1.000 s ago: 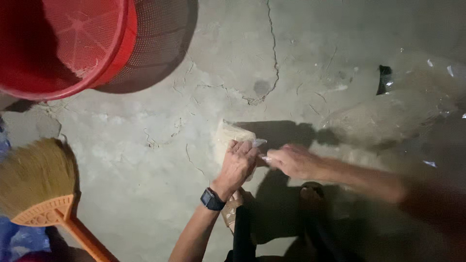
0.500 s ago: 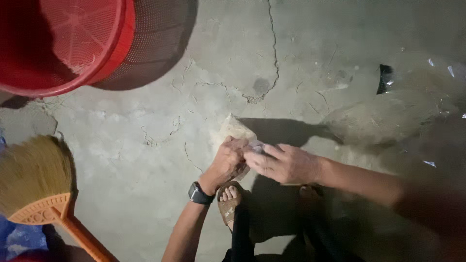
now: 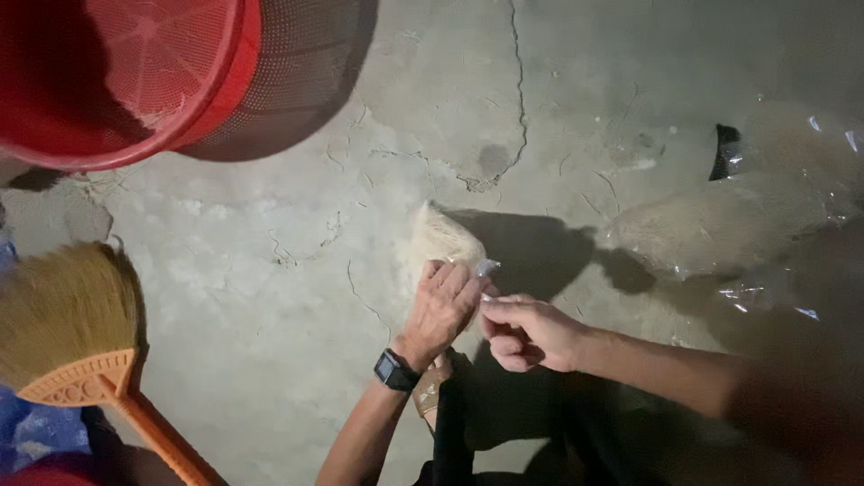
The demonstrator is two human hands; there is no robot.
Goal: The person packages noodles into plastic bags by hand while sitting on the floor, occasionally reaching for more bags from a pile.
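Bundle of pale straw-like fibres (image 3: 438, 241) lying on a cracked concrete floor (image 3: 270, 270), directly in front of the person, its fanned end pointing away and its near end covered by the left hand (image 3: 443, 308); the left hand, worn with a dark wristwatch (image 3: 396, 370), presses flat over that end and clasps it; the right hand (image 3: 526, 331) is curled with thumb and forefinger pinched on a small strip of clear film or tape (image 3: 487, 268) at the point where the two hands meet. Judged from this posture, the step in hand is the binding or wrapping of the bundle's gathered end; the next move appears to call for the left hand keeping the fibres compressed while the right draws the strip taut around them, since slack would let the fibres splay. Surroundings: bare grey concrete with branching cracks and a dark stain; a red perforated plastic basket (image 3: 126, 72) at upper left; a broom with orange handle and tan bristles (image 3: 63, 324) at lower left; clear plastic bags of similar fibre (image 3: 729, 225) at right; lighting dim, shadows heavy.
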